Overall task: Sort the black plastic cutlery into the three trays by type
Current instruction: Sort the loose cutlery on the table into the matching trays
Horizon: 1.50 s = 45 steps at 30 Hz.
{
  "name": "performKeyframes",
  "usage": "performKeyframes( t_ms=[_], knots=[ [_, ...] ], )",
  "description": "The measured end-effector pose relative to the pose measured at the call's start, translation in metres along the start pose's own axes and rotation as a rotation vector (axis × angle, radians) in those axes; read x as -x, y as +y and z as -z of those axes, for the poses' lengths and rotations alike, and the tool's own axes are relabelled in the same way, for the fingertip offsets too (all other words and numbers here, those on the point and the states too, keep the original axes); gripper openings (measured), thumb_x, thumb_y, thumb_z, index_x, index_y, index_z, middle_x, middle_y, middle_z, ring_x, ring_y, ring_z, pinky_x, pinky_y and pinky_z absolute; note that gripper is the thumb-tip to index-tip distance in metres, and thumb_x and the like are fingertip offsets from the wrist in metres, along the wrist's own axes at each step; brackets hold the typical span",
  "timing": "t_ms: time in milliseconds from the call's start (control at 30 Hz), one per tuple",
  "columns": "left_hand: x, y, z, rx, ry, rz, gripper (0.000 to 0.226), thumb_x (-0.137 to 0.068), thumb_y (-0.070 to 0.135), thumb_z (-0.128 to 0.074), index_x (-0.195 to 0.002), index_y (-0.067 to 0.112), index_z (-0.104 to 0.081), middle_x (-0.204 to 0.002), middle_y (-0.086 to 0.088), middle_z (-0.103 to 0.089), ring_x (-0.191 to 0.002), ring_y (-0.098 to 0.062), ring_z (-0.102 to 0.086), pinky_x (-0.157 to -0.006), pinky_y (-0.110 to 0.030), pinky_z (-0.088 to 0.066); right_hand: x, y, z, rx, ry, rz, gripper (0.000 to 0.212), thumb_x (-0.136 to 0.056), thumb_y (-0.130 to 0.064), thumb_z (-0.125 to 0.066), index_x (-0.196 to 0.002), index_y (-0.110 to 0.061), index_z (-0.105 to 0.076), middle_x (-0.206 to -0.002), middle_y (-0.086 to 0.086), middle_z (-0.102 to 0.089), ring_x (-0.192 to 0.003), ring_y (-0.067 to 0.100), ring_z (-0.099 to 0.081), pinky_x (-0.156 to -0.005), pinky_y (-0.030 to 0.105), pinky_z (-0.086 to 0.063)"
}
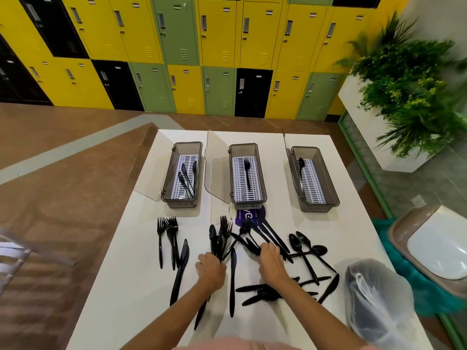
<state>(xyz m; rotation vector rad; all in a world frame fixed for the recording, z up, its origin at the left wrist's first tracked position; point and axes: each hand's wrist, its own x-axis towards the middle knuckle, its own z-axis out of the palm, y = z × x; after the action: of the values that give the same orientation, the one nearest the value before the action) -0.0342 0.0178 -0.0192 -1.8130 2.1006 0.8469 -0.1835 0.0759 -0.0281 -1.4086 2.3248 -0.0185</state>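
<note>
Both hands work in the loose cutlery (294,242) on the table (141,274), just in front of the middle tray (243,145).
The left hand (211,270) grips a bunch (222,233) of forks and spoons. The right hand (271,263) curls round black pieces (270,233), knives by the look. The middle tray holds one fork (247,173). The left tray (188,147) beside it holds knives (187,178), and the right tray (305,150) holds a spoon (301,162).

The scene is lit brightly and evenly by diffuse light. Soft, faint shadows are thrown on the white worktop (141,248) beside the trays (180,202). The lockers' (177,46) straight lines are bowed by wide-angle distortion. The plant (404,84) and a pale object (15,251) at the left edge are smeared by blur.
</note>
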Motion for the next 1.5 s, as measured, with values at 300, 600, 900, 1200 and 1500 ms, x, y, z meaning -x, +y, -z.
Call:
performKeyframes(
  t_ms=[300, 600, 900, 1200, 1500],
  knots=[
    [0.009, -0.012, 0.018, 0.658, -0.103, -0.167, 0.023, -0.099, 0.012, -0.036, -0.079, 0.016, -0.025, -0.073, -0.010, -0.050, -0.059, -0.016, -0.047, -0.051, -0.019, -0.042, 0.002, 0.012, 0.024, -0.365, -0.104, -0.028, 0.011, -0.088, -0.028, -0.044, -0.087, -0.018, -0.037, -0.097, 0.002, -0.047, -0.097, 0.024, -0.040, -0.085, 0.034, -0.031],
    [0.027, -0.016, 0.016, 0.713, 0.121, -0.299, 0.026, -0.100, 0.029, -0.040, -0.079, 0.021, -0.026, -0.057, -0.001, -0.041, -0.048, -0.016, -0.039, -0.049, -0.033, -0.035, 0.016, 0.017, 0.049, -0.552, -0.266, 0.095, 0.012, -0.097, -0.020, -0.046, -0.097, -0.013, -0.036, -0.078, -0.004, -0.052, -0.074, 0.016, -0.050, -0.074, 0.028, -0.042],
    [0.039, 0.006, 0.034, 0.944, 0.151, -0.366, 0.025, -0.098, 0.032, -0.045, -0.086, 0.015, -0.031, -0.064, 0.002, -0.038, -0.053, -0.008, -0.038, -0.053, -0.027, -0.040, 0.031, 0.006, 0.065, -0.936, -0.445, 0.229, 0.011, -0.103, -0.017, -0.038, -0.111, -0.014, -0.045, -0.081, -0.003, -0.058, -0.078, 0.012, -0.058, -0.083, 0.028, -0.048],
    [0.055, 0.028, 0.024, 1.150, -0.047, -0.462, 0.021, -0.100, 0.028, -0.042, -0.105, 0.007, -0.039, -0.062, -0.005, -0.053, -0.059, -0.018, -0.054, -0.066, -0.037, -0.045, 0.038, -0.011, 0.069, -1.045, -0.393, 0.244, 0.025, -0.105, -0.025, -0.034, -0.127, -0.024, -0.045, -0.072, -0.001, -0.054, -0.067, 0.011, -0.054, -0.071, 0.025, -0.049],
    [0.052, 0.029, 0.026, 1.138, -0.123, -0.474, 0.030, -0.097, 0.037, -0.044, -0.114, 0.012, -0.048, -0.063, -0.008, -0.057, -0.054, -0.014, -0.052, -0.056, -0.024, -0.037, 0.039, -0.020, 0.075, -0.717, -0.350, 0.330, 0.022, -0.104, -0.031, -0.027, -0.120, -0.016, -0.032, -0.075, 0.001, -0.057, -0.063, 0.013, -0.055, -0.070, 0.030, -0.049]
  ],
)
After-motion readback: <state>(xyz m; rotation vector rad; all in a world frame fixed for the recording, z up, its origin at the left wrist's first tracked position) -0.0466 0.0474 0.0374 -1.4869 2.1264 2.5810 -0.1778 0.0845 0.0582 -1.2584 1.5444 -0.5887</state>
